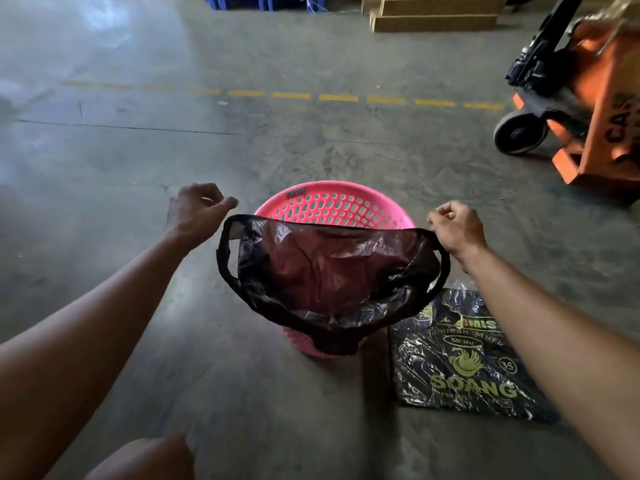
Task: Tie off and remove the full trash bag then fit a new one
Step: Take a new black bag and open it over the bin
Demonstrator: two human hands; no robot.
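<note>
My translucent black plastic bag point(332, 271) drapes the perforated pink plastic basket point(334, 206); right of the basket lies a black packet printed in yellow-green point(464, 358).

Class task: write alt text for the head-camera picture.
Two bare hands, left hand and right hand, stretch a black bag open over a pink basket on a concrete floor. A pack of bags lies right of it.
</note>
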